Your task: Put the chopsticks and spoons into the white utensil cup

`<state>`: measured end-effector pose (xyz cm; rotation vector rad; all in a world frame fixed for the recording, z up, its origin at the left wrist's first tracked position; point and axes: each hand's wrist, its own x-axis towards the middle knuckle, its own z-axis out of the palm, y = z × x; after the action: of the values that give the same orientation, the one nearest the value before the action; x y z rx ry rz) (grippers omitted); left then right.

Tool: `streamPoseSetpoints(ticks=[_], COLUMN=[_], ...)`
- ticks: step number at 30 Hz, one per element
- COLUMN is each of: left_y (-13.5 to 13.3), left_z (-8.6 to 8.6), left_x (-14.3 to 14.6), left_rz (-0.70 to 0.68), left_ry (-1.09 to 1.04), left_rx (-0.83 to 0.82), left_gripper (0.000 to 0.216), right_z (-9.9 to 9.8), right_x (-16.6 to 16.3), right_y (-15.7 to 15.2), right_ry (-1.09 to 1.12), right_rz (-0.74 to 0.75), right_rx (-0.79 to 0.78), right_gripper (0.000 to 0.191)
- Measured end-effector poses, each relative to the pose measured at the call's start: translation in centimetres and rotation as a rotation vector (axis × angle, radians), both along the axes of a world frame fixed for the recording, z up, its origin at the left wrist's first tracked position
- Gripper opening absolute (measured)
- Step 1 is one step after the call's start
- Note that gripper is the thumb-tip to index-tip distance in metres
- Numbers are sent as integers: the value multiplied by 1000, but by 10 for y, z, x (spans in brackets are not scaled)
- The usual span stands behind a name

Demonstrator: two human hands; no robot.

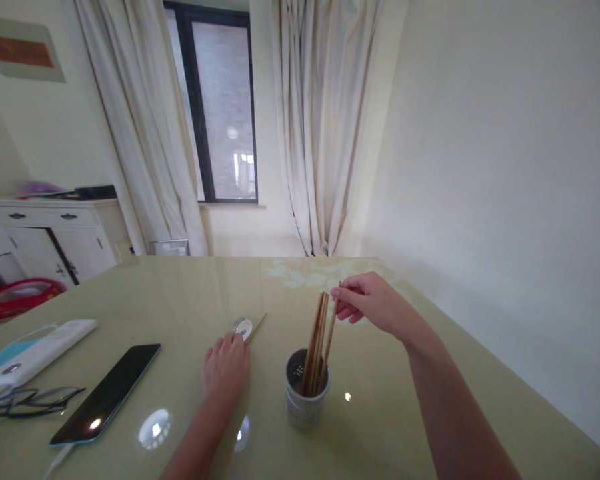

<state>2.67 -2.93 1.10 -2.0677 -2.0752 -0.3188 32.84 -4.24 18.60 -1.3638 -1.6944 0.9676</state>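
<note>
A small grey cup stands on the glossy green table and holds several brown wooden chopsticks, leaning upright. My right hand is above the cup, its fingers pinched on the top end of one chopstick whose lower end is in the cup. My left hand rests palm down on the table to the left of the cup, fingers curled over something. A white spoon and a chopstick tip stick out past its fingertips.
A dark phone on a cable lies at the left, with black glasses and a white power bank beyond it. A white cabinet, a red object, curtains and a window stand behind. A wall runs along the right.
</note>
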Motion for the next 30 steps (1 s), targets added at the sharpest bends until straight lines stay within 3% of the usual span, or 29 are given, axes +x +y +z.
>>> streamPoseSetpoints(ticks=[7,15,18,22,26,30], left_y=[0,2,0,-2,1,-7], left_z=[-1,-2,-3,-1,6,20], left_x=[-1,0,0,4,13,25], left_rz=[-5,7,1,-49,-127,-239], left_ry=[3,-7,-24,-79,-371,-906], left_rx=[-2,-34,-57,-16,122,216], left_gripper=[29,31,30,24,19,23], right_z=[-10,-11,-8,1,9,11], right_x=[-4,-8,-6,0,-3,-20], right_y=[6,7,5,1,-6,-17], right_ry=[-89,-161,-213,-258,-217,-84], right_rz=[55,84,70,-98,-251,-181], right_rx=[-136,-129,-68,185,453,520], right_gripper=[37,43,45,40,39,40])
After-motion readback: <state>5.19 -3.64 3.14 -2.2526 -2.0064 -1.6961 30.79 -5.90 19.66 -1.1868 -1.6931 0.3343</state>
